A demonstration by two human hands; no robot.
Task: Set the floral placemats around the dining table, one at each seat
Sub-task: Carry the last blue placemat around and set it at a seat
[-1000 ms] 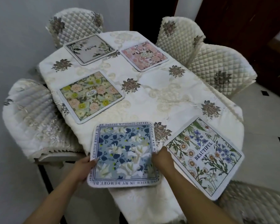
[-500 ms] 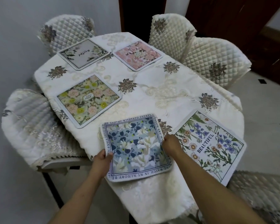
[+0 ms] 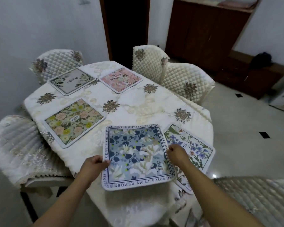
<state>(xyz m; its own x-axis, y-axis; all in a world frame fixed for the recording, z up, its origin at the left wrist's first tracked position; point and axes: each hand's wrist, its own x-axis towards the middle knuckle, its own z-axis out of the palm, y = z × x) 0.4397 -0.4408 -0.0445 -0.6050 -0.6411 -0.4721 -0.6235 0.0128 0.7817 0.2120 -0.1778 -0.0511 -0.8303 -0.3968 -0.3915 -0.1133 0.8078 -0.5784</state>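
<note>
One head-worn camera looks forward and down, close over the dining table's (image 3: 138, 110) near end.

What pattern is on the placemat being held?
The placemat: white flowers, navy leaves on blue, lettered border; head view.

Ahead of you is a dark doorway (image 3: 126, 27), with a brown wooden cabinet (image 3: 203, 30) to its right. A dark lump (image 3: 261, 60), perhaps cloth, rests on the low unit (image 3: 252, 79) beside it.
</note>
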